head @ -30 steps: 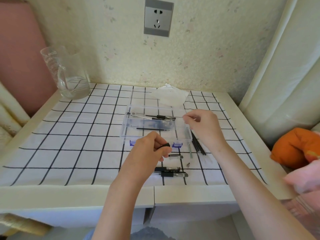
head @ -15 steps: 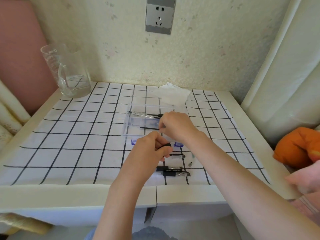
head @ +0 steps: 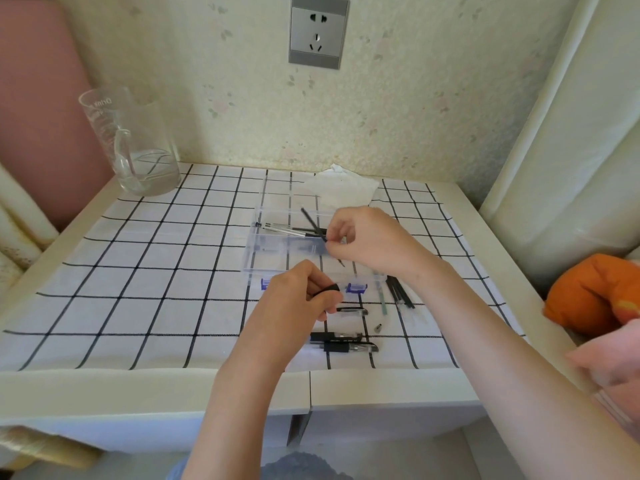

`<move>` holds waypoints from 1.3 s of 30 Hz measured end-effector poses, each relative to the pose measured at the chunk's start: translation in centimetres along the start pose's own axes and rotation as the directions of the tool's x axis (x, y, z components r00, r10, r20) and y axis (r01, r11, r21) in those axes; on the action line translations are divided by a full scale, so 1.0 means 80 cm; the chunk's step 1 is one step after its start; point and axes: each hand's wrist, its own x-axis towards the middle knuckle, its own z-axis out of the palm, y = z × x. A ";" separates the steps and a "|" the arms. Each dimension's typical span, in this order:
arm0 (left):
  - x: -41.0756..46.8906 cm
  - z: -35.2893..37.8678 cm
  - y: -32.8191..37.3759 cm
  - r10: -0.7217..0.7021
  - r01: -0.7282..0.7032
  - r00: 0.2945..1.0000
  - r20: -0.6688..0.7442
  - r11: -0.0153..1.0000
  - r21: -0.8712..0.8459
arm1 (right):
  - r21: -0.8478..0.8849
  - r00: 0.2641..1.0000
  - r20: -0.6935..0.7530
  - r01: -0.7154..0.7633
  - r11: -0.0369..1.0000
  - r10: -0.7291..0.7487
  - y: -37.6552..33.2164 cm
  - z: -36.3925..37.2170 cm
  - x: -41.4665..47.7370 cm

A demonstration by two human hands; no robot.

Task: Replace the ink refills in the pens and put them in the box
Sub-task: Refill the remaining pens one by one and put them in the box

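A clear plastic box with blue latches sits mid-table and holds pens. My right hand is over the box's right half and pinches a thin black ink refill, which slants up and to the left. In front of the box my left hand grips a black pen part. A clear pen barrel lies just right of that hand. Two black-and-clear pens lie near the front edge. A bundle of dark refills lies to the right of the box.
A glass measuring jug stands at the back left of the checked tablecloth. A white tissue lies behind the box. A small metal pen tip lies loose. An orange cushion sits off the table's right edge.
My right hand moved left from the table's right side over the box, took a black refill out of it and lifted one end. My left hand stayed put.
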 end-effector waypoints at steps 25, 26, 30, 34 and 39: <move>0.004 -0.003 0.001 0.038 -0.055 0.988 -0.150 0.992 -0.110 | 0.923 0.875 -0.284 0.139 0.359 0.392 0.013 0.013 -0.069; 0.004 -0.002 0.000 0.039 -0.055 0.988 -0.149 0.993 -0.109 | 0.924 0.870 -0.287 0.141 0.356 0.401 0.012 0.013 -0.069; 0.003 -0.002 0.001 0.041 -0.056 0.989 -0.143 0.993 -0.101 | 0.921 0.837 -0.341 0.207 0.330 0.427 0.013 0.010 -0.069; 0.003 -0.003 0.001 0.042 -0.058 0.988 -0.151 0.993 -0.107 | 0.920 0.853 -0.330 0.195 0.339 0.405 0.011 0.007 -0.068; 0.003 -0.004 0.001 0.050 -0.067 0.987 -0.154 0.992 -0.109 | 0.922 0.870 -0.310 0.175 0.346 0.384 0.011 0.006 -0.068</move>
